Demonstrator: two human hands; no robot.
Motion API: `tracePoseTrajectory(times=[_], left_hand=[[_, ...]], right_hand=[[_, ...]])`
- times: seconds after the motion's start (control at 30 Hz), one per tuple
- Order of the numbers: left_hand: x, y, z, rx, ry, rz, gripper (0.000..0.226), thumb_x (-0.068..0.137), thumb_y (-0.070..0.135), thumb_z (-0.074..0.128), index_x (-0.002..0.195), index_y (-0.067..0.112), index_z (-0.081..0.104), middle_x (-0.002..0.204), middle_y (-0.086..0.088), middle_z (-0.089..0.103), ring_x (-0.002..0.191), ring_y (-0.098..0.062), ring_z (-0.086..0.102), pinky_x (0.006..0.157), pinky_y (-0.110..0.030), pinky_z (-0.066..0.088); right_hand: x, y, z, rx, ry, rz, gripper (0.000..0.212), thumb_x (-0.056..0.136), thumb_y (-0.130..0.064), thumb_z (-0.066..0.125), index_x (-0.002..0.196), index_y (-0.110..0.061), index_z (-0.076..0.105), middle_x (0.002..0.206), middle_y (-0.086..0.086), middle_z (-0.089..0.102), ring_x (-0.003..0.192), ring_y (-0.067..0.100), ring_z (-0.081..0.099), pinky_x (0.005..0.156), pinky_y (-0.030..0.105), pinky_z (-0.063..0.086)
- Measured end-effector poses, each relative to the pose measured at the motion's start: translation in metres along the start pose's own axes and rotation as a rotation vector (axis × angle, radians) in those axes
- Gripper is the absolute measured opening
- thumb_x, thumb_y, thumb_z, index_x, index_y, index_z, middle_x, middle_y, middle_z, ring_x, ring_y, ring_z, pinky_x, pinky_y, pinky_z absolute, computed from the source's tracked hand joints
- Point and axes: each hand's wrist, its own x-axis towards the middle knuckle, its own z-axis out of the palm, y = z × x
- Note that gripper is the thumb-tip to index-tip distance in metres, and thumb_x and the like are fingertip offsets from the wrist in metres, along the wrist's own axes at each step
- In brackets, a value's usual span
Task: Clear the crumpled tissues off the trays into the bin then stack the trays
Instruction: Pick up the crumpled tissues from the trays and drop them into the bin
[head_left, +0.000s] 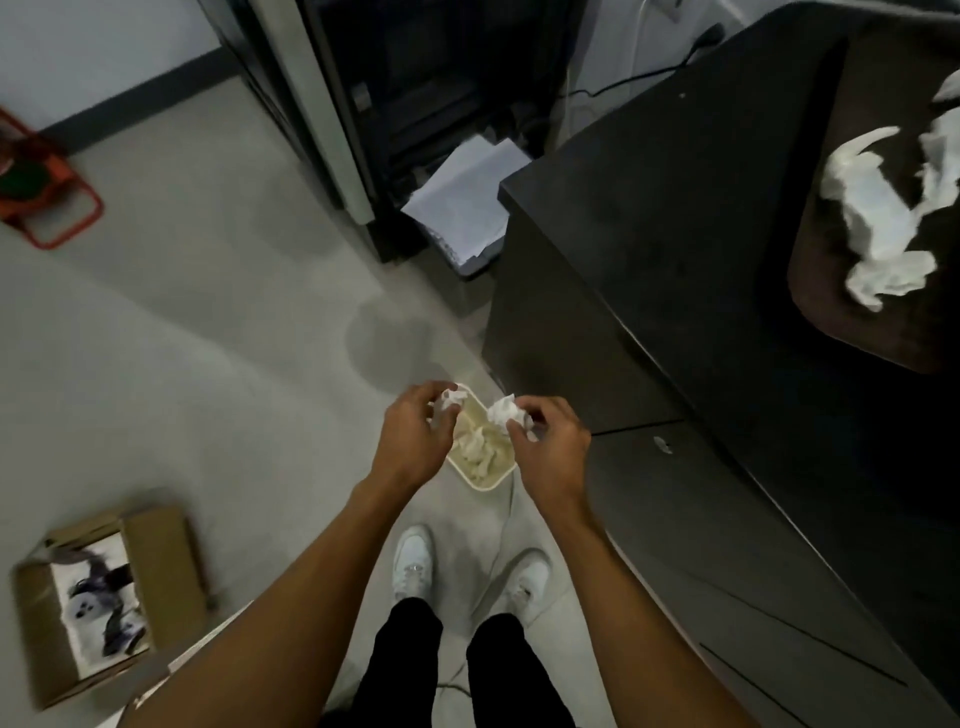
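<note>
Head view is showing my left hand (410, 441) pinching a crumpled tissue (451, 399), my right hand (550, 447) pinching a second tissue (506, 413), both above the bin (480, 486). I am judging them light, soft; fingertip pinches anywhere are sufficing. More tissues (878, 218) are lying on the tray (857, 332).

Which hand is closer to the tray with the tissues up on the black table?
Right. The right hand, pinching a tissue above the bin, is on the side toward the tray. The left hand is across the bin, farther from it.
</note>
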Motion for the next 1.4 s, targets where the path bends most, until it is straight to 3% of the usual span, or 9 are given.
tracePoseTrajectory(times=[0.3, 0.57, 0.67, 0.77, 0.87, 0.97, 1.07, 1.3, 1.4], left_hand=[[0.049, -0.104, 0.055, 0.048, -0.007, -0.067, 0.028, 0.097, 0.040, 0.061, 0.117, 0.024, 0.070, 0.109, 0.003, 0.070, 0.092, -0.016, 0.067, 0.083, -0.040, 0.059], [0.083, -0.200, 0.104, 0.070, -0.035, -0.125, 0.026, 0.095, 0.035, 0.066, 0.118, 0.023, 0.070, 0.112, 0.001, 0.069, 0.095, -0.017, 0.066, 0.086, -0.041, 0.058], [0.089, -0.228, 0.112, 0.107, -0.049, -0.132, 0.025, 0.095, 0.035, 0.066, 0.118, 0.025, 0.070, 0.113, 0.001, 0.068, 0.097, -0.019, 0.065, 0.087, -0.041, 0.057], [0.095, -0.247, 0.115, 0.146, -0.056, -0.125, 0.025, 0.095, 0.036, 0.065, 0.117, 0.026, 0.070, 0.113, 0.000, 0.067, 0.096, -0.019, 0.065, 0.085, -0.040, 0.057], [0.099, -0.260, 0.118, 0.164, -0.062, -0.136, 0.024, 0.096, 0.035, 0.065, 0.117, 0.025, 0.070, 0.113, 0.000, 0.067, 0.093, -0.019, 0.065, 0.083, -0.039, 0.057], [0.103, -0.265, 0.123, 0.168, -0.069, -0.139, 0.022, 0.096, 0.034, 0.066, 0.116, 0.026, 0.070, 0.112, 0.001, 0.067, 0.086, -0.016, 0.066, 0.080, -0.037, 0.057], [0.108, -0.266, 0.132, 0.162, -0.089, -0.129, 0.022, 0.095, 0.032, 0.067, 0.116, 0.026, 0.071, 0.113, 0.001, 0.066, 0.093, -0.019, 0.064, 0.083, -0.038, 0.056], [0.127, -0.264, 0.166, 0.198, -0.143, -0.080, 0.029, 0.093, 0.026, 0.070, 0.121, 0.019, 0.071, 0.121, -0.006, 0.065, 0.106, -0.024, 0.063, 0.091, -0.034, 0.051], [0.135, -0.266, 0.184, 0.300, -0.352, -0.088, 0.048, 0.091, 0.026, 0.069, 0.137, 0.015, 0.061, 0.138, -0.011, 0.060, 0.125, -0.030, 0.058, 0.103, -0.039, 0.049]], right_hand=[[0.061, 0.098, 0.081, -0.051, -0.059, 0.054, 0.019, 0.091, -0.015, 0.077, 0.107, -0.018, 0.066, 0.107, -0.005, 0.064, 0.090, 0.008, 0.061, 0.065, -0.001, 0.046], [0.108, 0.210, 0.173, -0.197, -0.120, 0.059, 0.019, 0.090, -0.019, 0.078, 0.108, -0.018, 0.069, 0.111, -0.001, 0.067, 0.098, 0.015, 0.066, 0.086, 0.030, 0.062], [0.114, 0.241, 0.204, -0.327, -0.156, 0.055, 0.030, 0.092, -0.029, 0.076, 0.118, -0.017, 0.067, 0.119, 0.003, 0.067, 0.107, 0.020, 0.067, 0.093, 0.034, 0.060], [0.115, 0.262, 0.223, -0.411, -0.366, 0.069, 0.048, 0.093, -0.031, 0.075, 0.136, -0.016, 0.059, 0.137, 0.006, 0.061, 0.125, 0.025, 0.059, 0.108, 0.036, 0.049], [0.118, 0.277, 0.224, -0.452, -0.495, 0.112, 0.052, 0.096, -0.027, 0.071, 0.144, -0.016, 0.054, 0.146, 0.006, 0.055, 0.134, 0.026, 0.052, 0.114, 0.035, 0.042], [0.121, 0.285, 0.211, -0.519, -0.277, 0.056, 0.039, 0.094, -0.017, 0.067, 0.133, -0.018, 0.062, 0.136, 0.006, 0.059, 0.125, 0.023, 0.053, 0.108, 0.038, 0.049], [0.122, 0.291, 0.198, -0.575, -0.159, -0.015, 0.049, 0.089, -0.016, 0.067, 0.137, -0.014, 0.057, 0.143, 0.007, 0.053, 0.131, 0.026, 0.044, 0.107, 0.044, 0.048], [0.124, 0.313, 0.187, -0.586, -0.396, 0.117, 0.078, 0.094, -0.031, 0.065, 0.160, -0.014, 0.027, 0.162, 0.008, 0.035, 0.147, 0.029, 0.032, 0.118, 0.044, 0.036], [0.127, 0.314, 0.185, -0.564, -0.404, 0.125, 0.079, 0.094, -0.030, 0.066, 0.161, -0.016, 0.025, 0.162, 0.006, 0.035, 0.148, 0.028, 0.032, 0.118, 0.043, 0.036]])
